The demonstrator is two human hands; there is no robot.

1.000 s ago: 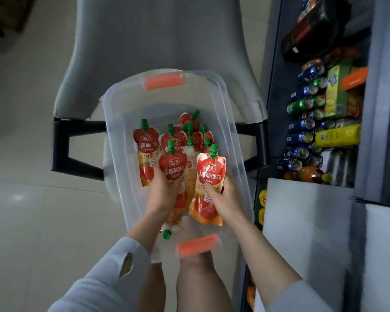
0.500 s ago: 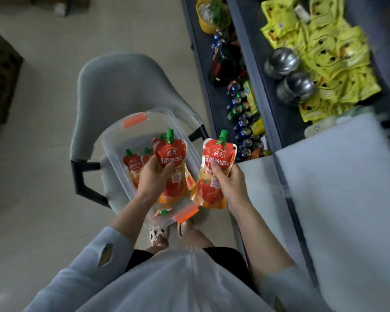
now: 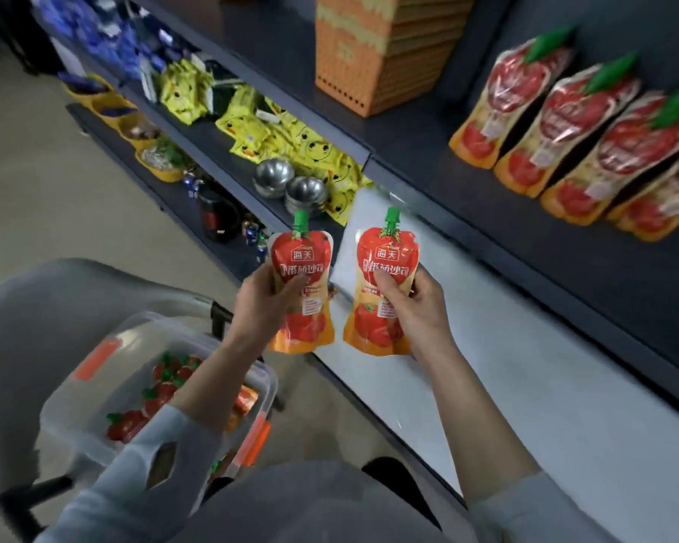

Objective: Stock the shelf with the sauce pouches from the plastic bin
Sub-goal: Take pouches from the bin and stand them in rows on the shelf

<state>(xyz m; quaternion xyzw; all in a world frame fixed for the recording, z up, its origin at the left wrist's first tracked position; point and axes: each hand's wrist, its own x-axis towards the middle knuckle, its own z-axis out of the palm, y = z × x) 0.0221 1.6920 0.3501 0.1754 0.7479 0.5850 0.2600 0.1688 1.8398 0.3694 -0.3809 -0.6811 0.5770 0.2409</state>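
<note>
My left hand [image 3: 261, 303] grips a red tomato sauce pouch [image 3: 304, 264] with a green cap, held upright. My right hand [image 3: 416, 307] grips a second sauce pouch [image 3: 385, 276] the same way, just to the right of the first. Both pouches hang in front of the shelves, above a white shelf board [image 3: 526, 370]. The clear plastic bin [image 3: 75, 409] with orange latches sits on a grey chair at lower left, with several pouches [image 3: 161, 389] inside. A row of several stocked pouches [image 3: 565, 131] stands on the dark upper shelf [image 3: 467, 178] at right.
An orange box [image 3: 381, 49] stands on the upper shelf left of the stocked row. Yellow snack packets [image 3: 283, 131] and two steel bowls [image 3: 291, 186] fill the middle shelf. A dark bottle [image 3: 216, 217] and cans sit lower down. The grey chair [image 3: 48, 307] stands at left.
Both hands have lifted their pouches out of the bin and up toward the shelves. The view has swung up from the bin to the shelf with the stocked row.
</note>
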